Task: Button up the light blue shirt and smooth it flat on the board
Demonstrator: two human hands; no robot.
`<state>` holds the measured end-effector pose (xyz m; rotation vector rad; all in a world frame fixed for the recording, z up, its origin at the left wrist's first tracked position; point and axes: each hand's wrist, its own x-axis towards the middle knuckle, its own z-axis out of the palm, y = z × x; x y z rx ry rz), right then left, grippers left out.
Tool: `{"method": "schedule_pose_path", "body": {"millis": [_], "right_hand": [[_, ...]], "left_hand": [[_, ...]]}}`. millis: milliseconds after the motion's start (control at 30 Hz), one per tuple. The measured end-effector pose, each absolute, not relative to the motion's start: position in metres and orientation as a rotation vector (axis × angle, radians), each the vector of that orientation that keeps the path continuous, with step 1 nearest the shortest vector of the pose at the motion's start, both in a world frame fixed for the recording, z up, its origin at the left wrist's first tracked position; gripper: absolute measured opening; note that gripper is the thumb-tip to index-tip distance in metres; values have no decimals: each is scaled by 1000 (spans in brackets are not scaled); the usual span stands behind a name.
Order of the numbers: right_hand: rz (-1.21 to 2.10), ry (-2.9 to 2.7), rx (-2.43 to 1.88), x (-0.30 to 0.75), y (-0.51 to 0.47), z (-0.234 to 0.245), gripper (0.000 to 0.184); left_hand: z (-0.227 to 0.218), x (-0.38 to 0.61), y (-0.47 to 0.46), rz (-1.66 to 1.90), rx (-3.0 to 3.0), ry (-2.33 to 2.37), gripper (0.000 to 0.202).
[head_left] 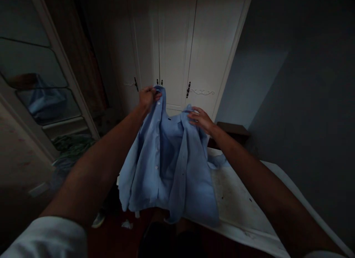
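A light blue button-up shirt (169, 165) hangs open in front of me, held up in the air. My left hand (147, 97) is closed on the shirt's collar at the top left, fingers pinched on the cloth. On the top right, my right hand (202, 119) rests on the other collar edge, its fingers partly spread and curled over the fabric. The shirt's lower hem drapes down over the near corner of a white surface.
A white bed or table surface (244, 206) lies at the lower right. White wardrobe doors (191, 47) stand straight ahead. A mirror (36, 65) leans at the left, with green cloth (72, 147) below it. A dark nightstand (233, 130) sits beside the wardrobe. The room is dim.
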<state>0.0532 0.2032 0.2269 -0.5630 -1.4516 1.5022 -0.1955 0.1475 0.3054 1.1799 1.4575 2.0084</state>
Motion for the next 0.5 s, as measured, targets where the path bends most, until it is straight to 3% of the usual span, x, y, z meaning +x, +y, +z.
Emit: {"method": "schedule_pose_path", "body": {"millis": [100, 167, 333, 433, 500], "right_hand": [[1711, -1853, -729, 54, 206, 202, 63], [1707, -2101, -783, 61, 211, 184, 62], [1192, -2319, -978, 98, 226, 139, 48], [1020, -2305, -1159, 136, 227, 113, 60], [983, -2300, -1199, 162, 224, 98, 69]], "left_hand": [[261, -188, 143, 1562, 1305, 1476, 14], [227, -186, 136, 1266, 1415, 1605, 18], [157, -193, 104, 1367, 1446, 1808, 28], [124, -209, 71, 1437, 1453, 2008, 48], [103, -223, 46, 1240, 1498, 2407, 62]]}}
